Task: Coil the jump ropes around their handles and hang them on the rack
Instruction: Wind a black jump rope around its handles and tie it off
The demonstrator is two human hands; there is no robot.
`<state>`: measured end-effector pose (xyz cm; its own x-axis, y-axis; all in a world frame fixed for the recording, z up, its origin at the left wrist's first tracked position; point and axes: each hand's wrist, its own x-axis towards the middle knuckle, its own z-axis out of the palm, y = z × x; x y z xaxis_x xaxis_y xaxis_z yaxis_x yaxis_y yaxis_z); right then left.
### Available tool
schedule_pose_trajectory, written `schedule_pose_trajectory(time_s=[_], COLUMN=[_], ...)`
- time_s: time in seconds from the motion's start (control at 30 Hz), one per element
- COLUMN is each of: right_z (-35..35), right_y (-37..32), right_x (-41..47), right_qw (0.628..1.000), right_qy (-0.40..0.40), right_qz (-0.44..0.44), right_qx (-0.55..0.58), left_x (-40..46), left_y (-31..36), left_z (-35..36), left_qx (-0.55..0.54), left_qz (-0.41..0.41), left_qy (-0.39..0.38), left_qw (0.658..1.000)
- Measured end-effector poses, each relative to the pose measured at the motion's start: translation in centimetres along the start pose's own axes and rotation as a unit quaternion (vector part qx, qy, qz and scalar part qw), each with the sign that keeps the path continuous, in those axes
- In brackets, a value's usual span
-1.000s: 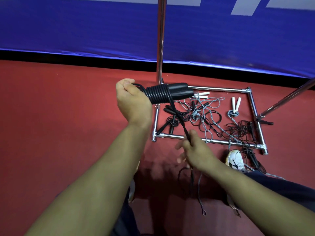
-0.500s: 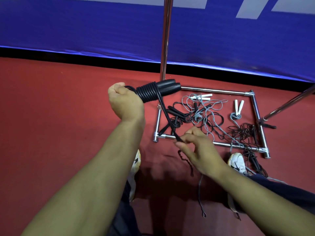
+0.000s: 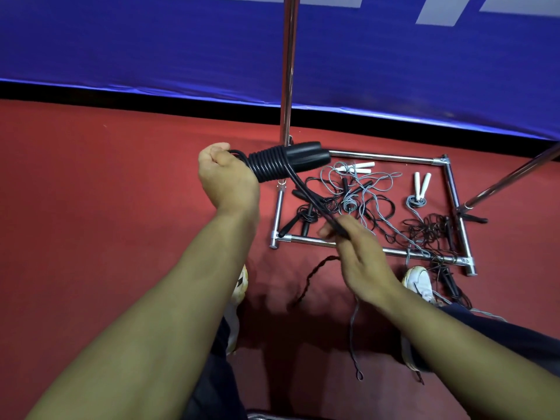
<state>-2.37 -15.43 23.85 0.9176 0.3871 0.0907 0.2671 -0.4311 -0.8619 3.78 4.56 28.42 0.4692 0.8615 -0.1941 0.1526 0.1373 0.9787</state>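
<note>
1. Blue banner [image 3: 394, 71]: pale slanted shapes along its top edge, cropped by the frame; they may be parts of large letters, but no character can be read.
2. White shoe [image 3: 419, 284]: a dark mark on its side, too blurred to identify.
3. No other text, number or label is legible.

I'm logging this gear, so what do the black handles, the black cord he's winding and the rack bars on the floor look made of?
Black handles: likely matte plastic, smooth with dull highlights. Black cord: probably PVC or rubber, slight sheen on tight coils. Rack bars: polished, probably chromed metal tubing, with mirror-bright glints.
</note>
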Motion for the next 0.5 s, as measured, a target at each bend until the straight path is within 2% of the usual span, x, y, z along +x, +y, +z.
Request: schedule_pose_trajectory(time_s=[0.07, 0.2, 0.33, 0.43, 0.5], right_z=[-0.1, 0.2, 0.9, 0.6, -0.1], right_y=[-0.8, -1.4, -0.3, 0.9, 1.1], right_x=[-0.1, -1.0, -0.8, -0.4, 0.3], right_qw=[0.998, 0.999, 1.0, 0.991, 0.978], right_qy=[0.021, 0.02, 0.0, -0.036, -0.001], right_qz=[0.024, -0.027, 0.003, -0.022, -0.032], right_qx=[0.062, -0.001, -0.011, -0.13, -0.206], left_x=[0.6, 1.2, 0.8, 0.7, 0.2], left_y=[-0.4, -0.4, -0.1, -0.2, 0.0], left_z=[-0.2, -0.3, -0.5, -0.4, 0.0], left_qx=[-0.004, -0.004, -0.001, 0.008, 0.021], left_qz=[-0.014, -0.019, -0.007, -0.007, -0.006], left_qy=[0.009, 0.023, 0.029, -0.012, -0.086], left_qw=[1.0, 1.0, 1.0, 1.0, 0.996])
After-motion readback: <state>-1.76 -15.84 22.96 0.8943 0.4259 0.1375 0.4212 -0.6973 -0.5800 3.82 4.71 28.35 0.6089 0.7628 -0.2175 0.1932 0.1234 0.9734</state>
